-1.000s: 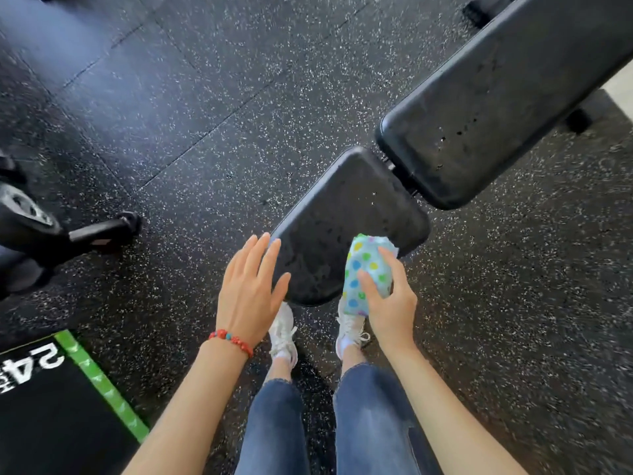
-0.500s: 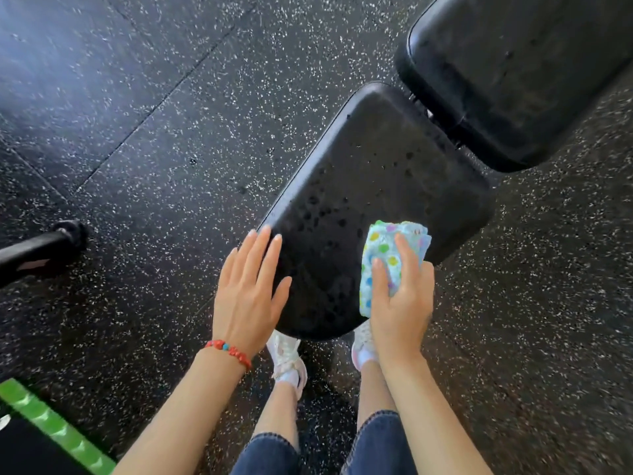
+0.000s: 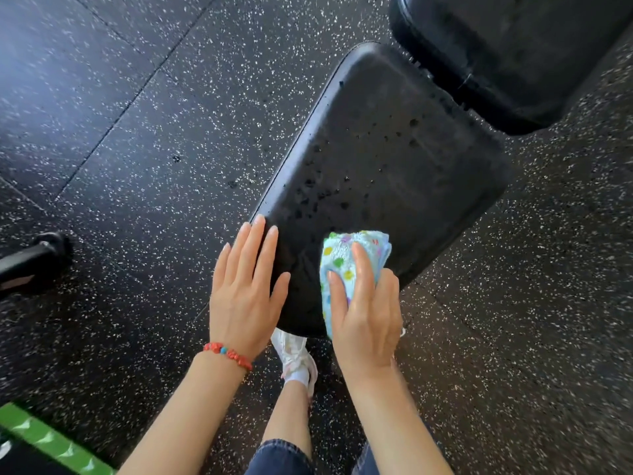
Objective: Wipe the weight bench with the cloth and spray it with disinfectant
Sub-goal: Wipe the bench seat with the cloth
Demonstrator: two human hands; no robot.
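The cloth (image 3: 346, 265) lies folded on the near end of the droplet-speckled bench seat (image 3: 387, 159), pressed under the right hand (image 3: 364, 313), while the left hand (image 3: 245, 289) rests flat and empty on the seat's edge, so wiping looks barely begun and calls next for a firm stroke toward the backrest (image 3: 520, 53).

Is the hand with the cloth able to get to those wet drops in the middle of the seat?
Probably yes. The right hand presses the cloth on the seat pad, and nothing lies between it and the droplets.

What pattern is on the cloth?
The cloth is light blue with coloured dots (green, yellow, purple), seen in the head view.
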